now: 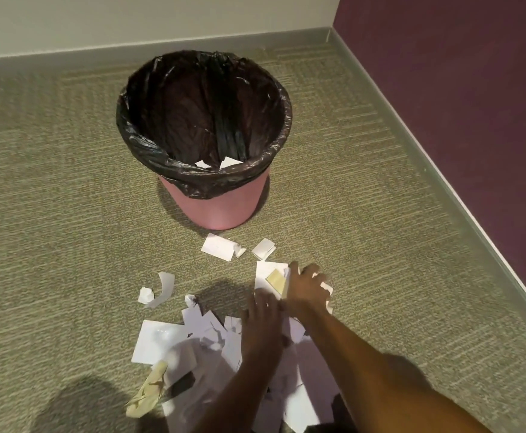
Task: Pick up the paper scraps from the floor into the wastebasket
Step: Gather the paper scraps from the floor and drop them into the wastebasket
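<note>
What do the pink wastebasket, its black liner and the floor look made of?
Pink round wastebasket: probably plastic, judging by its smooth, evenly matte wall.
Black bag liner: thin plastic film, glossy and crinkled, folded over the rim.
Greenish-beige floor: low-pile carpet with a ribbed woven pattern in blocks.

Soft indoor light, blurred hands, bowed edges.

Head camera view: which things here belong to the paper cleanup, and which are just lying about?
Part of the job: paper scraps piled on the carpet; loose pieces by the wastebasket; its black liner; right hand, gripping scraps; left hand, on the pile.
Just lying about: yellowish crumpled thing, unclear what; baseboard; purple wall.
</note>
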{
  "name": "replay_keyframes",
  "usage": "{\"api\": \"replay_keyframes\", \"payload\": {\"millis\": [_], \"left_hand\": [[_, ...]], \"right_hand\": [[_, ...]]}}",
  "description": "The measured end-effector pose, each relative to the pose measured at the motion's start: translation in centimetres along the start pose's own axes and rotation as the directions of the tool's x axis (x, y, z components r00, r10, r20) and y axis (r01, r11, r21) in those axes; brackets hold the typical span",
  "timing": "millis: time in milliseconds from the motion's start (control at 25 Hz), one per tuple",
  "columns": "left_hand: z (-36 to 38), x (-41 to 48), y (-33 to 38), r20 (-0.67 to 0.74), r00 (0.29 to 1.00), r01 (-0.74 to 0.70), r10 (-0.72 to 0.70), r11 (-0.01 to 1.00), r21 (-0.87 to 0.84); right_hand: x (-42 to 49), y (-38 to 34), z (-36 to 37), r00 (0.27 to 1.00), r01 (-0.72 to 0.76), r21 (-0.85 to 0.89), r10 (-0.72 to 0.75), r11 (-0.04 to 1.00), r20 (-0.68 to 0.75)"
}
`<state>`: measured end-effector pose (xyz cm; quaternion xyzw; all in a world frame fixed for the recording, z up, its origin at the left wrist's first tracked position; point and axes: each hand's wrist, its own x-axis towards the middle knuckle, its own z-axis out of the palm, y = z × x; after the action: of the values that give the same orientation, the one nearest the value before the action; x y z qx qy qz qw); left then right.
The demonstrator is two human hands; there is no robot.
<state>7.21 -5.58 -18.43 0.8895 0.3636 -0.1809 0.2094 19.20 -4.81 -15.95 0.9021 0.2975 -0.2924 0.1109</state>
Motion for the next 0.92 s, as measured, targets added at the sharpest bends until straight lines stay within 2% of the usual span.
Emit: {"api": "replay_keyframes", "payload": {"millis": [80,120,240,360,440,560,640,680,800,920], "left_hand": [[1.0,-0.5,-0.5,-0.152,0.981,-0.127,0.120,0.991,-0.036],[0.9,-0.9,-0.6,-0.233,0.958,-0.183,0.165,0.981,-0.058],[1.1,-1.4,-1.0,-0.441,0.856,-0.286,0.270,0.958,0.032],[0.8,-1.5,-2.6,-0.459,0.829,-0.349,0.319,0.937,0.022],[-0.6,-2.5,-4.6,-0.393,0.879,-0.321,0.270,0.944,-0.069],[-2.9,-4.4,-7.8,-0.071,0.956,-0.288,0.286,0.958,-0.017],[-3.7,-5.4,-9.4,0.112,0.945,-0.314,0.306,0.947,0.069],[-3.9,-5.5,-9.9,0.156,0.935,-0.335,0.319,0.937,0.095],[-3.3,-5.3,-10.5,0.175,0.923,-0.367,0.343,0.920,0.137],[-2.4,-4.7,-9.8,0.138,0.944,-0.306,0.301,0.952,0.015]], "right_hand": [[-0.5,-0.4,1.1,0.991,0.055,-0.009,-0.056,0.998,-0.122],[-0.6,-0.6,1.2,0.989,0.082,0.002,-0.082,0.997,-0.126],[-0.2,-0.5,0.8,0.991,0.130,0.037,-0.130,0.991,-0.015],[0.6,-0.3,0.0,0.985,0.149,0.080,-0.156,0.986,0.078],[0.6,-0.1,-0.6,0.983,0.148,0.120,-0.159,0.982,0.090],[0.3,-0.2,-1.8,0.982,0.131,0.165,-0.151,0.978,0.110],[0.3,-0.5,-2.4,0.981,0.118,0.164,-0.141,0.979,0.135],[0.4,-0.7,-2.8,0.977,0.119,0.160,-0.144,0.980,0.159],[0.5,-1.5,-4.1,0.952,0.127,0.121,-0.156,0.984,0.263],[0.4,-2.5,-5.6,0.930,0.155,0.101,-0.180,0.983,0.320]]}}
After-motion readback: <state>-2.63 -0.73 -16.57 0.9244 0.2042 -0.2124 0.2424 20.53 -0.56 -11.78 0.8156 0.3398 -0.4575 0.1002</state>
